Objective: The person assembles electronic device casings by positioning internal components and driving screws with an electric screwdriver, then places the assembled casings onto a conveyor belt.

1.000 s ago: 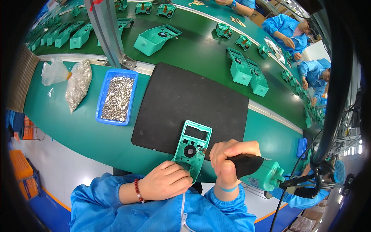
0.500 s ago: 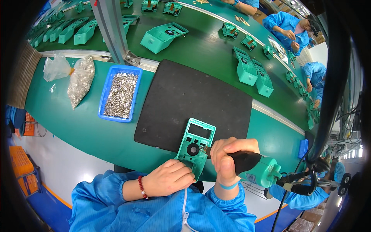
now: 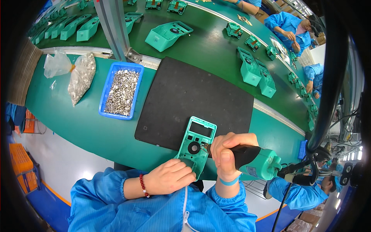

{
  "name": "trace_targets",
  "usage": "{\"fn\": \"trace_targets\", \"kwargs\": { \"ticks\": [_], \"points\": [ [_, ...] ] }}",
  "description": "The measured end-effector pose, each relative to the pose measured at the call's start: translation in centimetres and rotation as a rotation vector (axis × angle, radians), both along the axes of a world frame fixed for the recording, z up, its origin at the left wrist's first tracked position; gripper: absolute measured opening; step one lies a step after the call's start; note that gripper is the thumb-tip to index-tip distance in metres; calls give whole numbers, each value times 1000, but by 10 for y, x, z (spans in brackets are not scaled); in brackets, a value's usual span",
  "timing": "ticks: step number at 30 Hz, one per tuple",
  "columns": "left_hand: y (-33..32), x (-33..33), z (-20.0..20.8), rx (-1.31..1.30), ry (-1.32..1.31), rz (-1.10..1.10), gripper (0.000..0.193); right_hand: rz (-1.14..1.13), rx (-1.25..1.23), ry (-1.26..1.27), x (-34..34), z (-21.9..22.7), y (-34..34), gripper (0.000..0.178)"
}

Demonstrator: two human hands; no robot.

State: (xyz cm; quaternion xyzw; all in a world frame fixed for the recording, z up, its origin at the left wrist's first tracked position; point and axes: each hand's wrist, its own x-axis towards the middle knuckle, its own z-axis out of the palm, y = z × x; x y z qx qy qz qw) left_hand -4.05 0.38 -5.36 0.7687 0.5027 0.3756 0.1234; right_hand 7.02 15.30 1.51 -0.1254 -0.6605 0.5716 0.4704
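Note:
My left hand (image 3: 172,177) is closed on the lower end of a green plastic housing (image 3: 198,159), tilted at the bench's near edge. The housing has a rectangular window at its far end and a round black ring-shaped part (image 3: 193,147) in its middle. My right hand (image 3: 228,152) wraps round a black and green electric screwdriver (image 3: 258,163), lying nearly level. Its tip points left at the housing's right side, beside the round part; my fingers partly hide it, so I cannot tell whether it touches a screw.
A black mat (image 3: 193,100) lies beyond the housing. Left of it are a blue tray (image 3: 102,110) of small metal parts and a tied clear bag (image 3: 82,77). A metal post (image 3: 114,29) stands before the green conveyor (image 3: 208,50), which carries more housings (image 3: 168,35). Co-workers sit across it.
The housings on the conveyor have shifted slightly to the right. My hands, the held housing and the screwdriver stay nearly in place.

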Motion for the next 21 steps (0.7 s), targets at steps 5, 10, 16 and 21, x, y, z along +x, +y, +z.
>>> {"fn": "trace_targets", "kwargs": {
  "ticks": [5,10,16,21],
  "points": [
    [1,-2,2,-9,-28,-2,16,17,-7,28,-5,-2,0,30],
    [0,-2,0,4,-59,1,16,15,27,2,-4,-6,2,30],
    [1,-3,2,2,-40,-10,14,23,-1,8,-7,-5,0,29],
    [1,-4,5,15,-34,6,14,-205,38,-103,-15,-5,-4,25]
  ]
}}
